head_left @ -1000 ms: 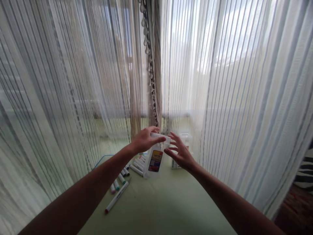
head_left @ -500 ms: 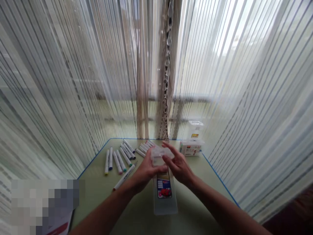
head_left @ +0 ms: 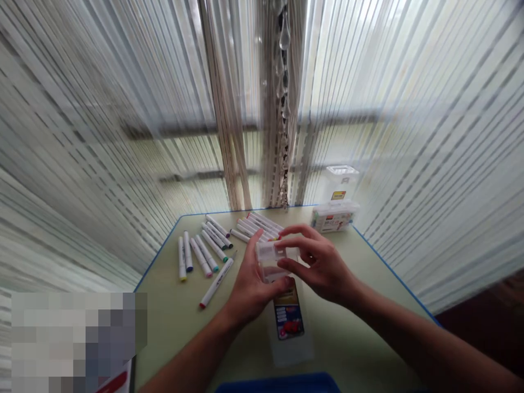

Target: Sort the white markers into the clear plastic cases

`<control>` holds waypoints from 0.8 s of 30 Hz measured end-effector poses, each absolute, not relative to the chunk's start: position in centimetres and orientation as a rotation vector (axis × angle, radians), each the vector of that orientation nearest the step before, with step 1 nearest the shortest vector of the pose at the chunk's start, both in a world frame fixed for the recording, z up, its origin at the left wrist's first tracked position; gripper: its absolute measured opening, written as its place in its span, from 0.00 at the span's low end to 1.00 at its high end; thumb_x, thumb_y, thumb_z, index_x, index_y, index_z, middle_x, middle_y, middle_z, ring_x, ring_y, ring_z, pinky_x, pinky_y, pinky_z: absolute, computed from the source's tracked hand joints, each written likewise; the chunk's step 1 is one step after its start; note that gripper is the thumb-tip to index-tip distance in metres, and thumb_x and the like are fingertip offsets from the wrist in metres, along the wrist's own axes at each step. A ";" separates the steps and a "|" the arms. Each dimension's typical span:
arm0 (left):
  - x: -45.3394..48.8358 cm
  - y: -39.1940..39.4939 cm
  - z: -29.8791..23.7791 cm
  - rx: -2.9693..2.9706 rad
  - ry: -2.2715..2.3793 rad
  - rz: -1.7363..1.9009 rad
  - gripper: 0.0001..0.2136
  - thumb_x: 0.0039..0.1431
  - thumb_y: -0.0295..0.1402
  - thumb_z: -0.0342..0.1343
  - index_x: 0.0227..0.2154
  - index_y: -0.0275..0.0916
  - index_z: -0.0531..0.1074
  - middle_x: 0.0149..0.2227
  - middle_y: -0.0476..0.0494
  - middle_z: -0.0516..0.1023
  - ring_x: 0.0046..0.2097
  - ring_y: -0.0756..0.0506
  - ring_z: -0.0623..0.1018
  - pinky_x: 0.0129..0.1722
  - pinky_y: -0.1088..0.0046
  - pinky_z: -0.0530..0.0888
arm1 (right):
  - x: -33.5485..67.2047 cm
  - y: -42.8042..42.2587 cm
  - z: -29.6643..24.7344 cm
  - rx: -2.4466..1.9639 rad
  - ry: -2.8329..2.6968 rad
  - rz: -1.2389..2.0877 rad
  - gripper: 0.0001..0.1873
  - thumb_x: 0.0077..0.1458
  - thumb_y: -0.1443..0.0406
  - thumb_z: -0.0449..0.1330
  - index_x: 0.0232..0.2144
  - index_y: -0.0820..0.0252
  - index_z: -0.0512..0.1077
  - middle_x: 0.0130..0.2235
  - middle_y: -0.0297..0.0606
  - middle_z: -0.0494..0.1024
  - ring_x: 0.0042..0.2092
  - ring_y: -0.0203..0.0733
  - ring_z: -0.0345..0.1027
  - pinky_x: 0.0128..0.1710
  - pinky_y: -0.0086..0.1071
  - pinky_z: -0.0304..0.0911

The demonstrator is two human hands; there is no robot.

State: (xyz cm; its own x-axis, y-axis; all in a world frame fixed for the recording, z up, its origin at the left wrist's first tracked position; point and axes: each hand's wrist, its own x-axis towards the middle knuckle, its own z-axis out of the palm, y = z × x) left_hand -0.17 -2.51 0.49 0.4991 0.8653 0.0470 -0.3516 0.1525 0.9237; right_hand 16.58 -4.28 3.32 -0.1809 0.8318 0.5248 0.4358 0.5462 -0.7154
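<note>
A clear plastic box (head_left: 295, 352), with a dark label showing a red car, tilts away from me above the table. My left hand (head_left: 256, 284) is wrapped around the left side of its upper end, the thumb lying across the front. On the lid end, the thumb and index finger of my right hand (head_left: 317, 259) pinch the edge near the latch. The box looks see-through, and I make out nothing inside it. Just behind the hands lies a row of white markers (head_left: 262, 224), partly covered by them.
More white markers with coloured ends (head_left: 204, 251) lie on the left of the green table (head_left: 172, 322). A filled clear case (head_left: 333, 218) and an upright clear container (head_left: 339, 183) stand at the back right. String curtains (head_left: 123, 109) hang behind. A blue edge (head_left: 278, 385) shows at the bottom.
The view has tilted down and closer, bringing a blue edge into sight at the bottom. My right-hand fingers have shifted from over the box's top to a pinch at its lid edge.
</note>
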 end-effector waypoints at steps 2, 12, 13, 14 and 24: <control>-0.2 -2.8 0.7 1.109 0.597 0.962 0.50 0.44 0.26 0.69 0.65 0.50 0.42 0.56 0.35 0.69 0.45 0.39 0.79 0.43 0.63 0.76 | 16.4 -4.4 3.7 -1.049 -1.796 0.535 0.10 0.53 0.64 0.64 0.40 0.54 0.76 0.47 0.40 0.72 0.22 0.27 0.51 0.21 0.27 0.55; -0.7 -2.2 0.1 1.132 0.597 1.009 0.51 0.44 0.26 0.69 0.65 0.47 0.40 0.53 0.36 0.72 0.47 0.40 0.78 0.45 0.64 0.75 | 15.4 -4.5 4.3 -1.039 -1.874 0.393 0.05 0.51 0.71 0.62 0.30 0.57 0.74 0.43 0.39 0.75 0.41 0.41 0.70 0.39 0.33 0.67; -0.8 -2.1 0.0 1.123 0.595 1.015 0.52 0.43 0.26 0.69 0.65 0.47 0.40 0.54 0.36 0.72 0.47 0.40 0.78 0.45 0.64 0.75 | 15.3 -4.4 4.1 -1.023 -1.893 0.351 0.05 0.52 0.72 0.62 0.29 0.57 0.73 0.43 0.39 0.75 0.43 0.41 0.71 0.42 0.34 0.67; -0.9 -1.9 -0.1 1.113 0.590 1.020 0.52 0.43 0.26 0.69 0.65 0.47 0.40 0.54 0.36 0.71 0.47 0.39 0.79 0.45 0.64 0.75 | 15.2 -4.3 4.0 -1.008 -1.916 0.312 0.05 0.52 0.72 0.62 0.29 0.57 0.73 0.43 0.39 0.76 0.43 0.42 0.71 0.43 0.36 0.67; -0.9 -1.8 0.0 1.050 0.573 1.060 0.51 0.43 0.30 0.70 0.64 0.44 0.42 0.57 0.32 0.70 0.54 0.36 0.74 0.51 0.61 0.72 | 16.8 -5.2 1.8 -0.846 -2.063 0.134 0.21 0.55 0.68 0.60 0.51 0.49 0.72 0.61 0.46 0.63 0.39 0.46 0.68 0.40 0.45 0.68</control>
State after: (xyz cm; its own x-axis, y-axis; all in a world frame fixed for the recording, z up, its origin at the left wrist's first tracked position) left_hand -0.93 -1.83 0.00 0.4161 0.9049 0.0897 -0.4211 0.1043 0.9010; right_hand 16.82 -5.19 1.76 -0.3838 0.6125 0.6911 0.5178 0.7624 -0.3881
